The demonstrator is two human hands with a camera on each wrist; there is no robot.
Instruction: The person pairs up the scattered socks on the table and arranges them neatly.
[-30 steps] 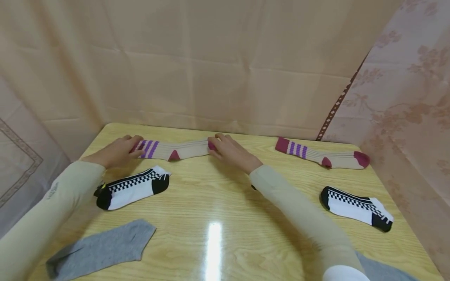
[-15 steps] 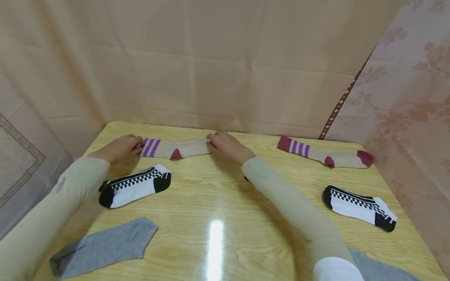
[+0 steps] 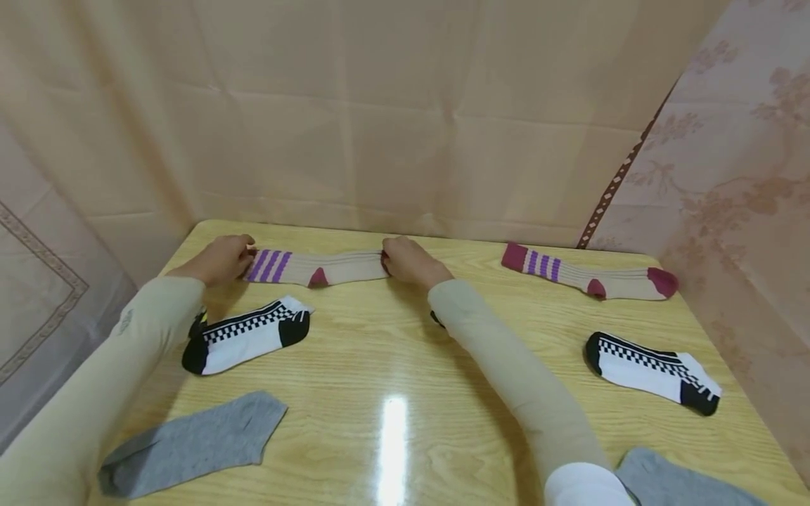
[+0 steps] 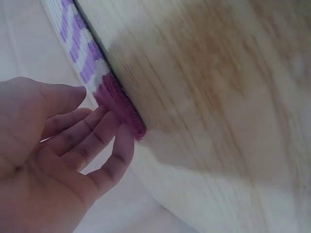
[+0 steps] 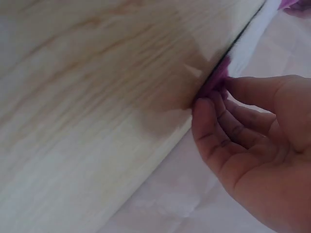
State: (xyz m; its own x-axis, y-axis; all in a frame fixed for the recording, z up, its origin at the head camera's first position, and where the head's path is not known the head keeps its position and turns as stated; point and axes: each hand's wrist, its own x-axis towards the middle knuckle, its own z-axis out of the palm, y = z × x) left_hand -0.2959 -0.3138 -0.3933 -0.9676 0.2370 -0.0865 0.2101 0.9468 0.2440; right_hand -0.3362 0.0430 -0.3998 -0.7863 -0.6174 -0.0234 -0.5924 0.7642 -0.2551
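Observation:
A cream sock with purple stripes and maroon heel lies stretched across the back left of the table. At its maroon cuff is my left hand; the fingertips touch the cuff, and the thumb stands apart from it in the left wrist view. My right hand pinches the maroon toe between thumb and fingers. Its matching sock lies flat at the back right. Below my left hand rests a white-and-black checkered ankle sock.
Another checkered ankle sock is at the right. A grey sock lies front left, and a second grey sock is partly cut off at front right. A beige curtain hangs behind the wooden table.
My right hand's fingers have drawn in around the toe. The left hand has shifted slightly at the cuff, its fingers moving back from over the stripes. The sock stays nearly in place.

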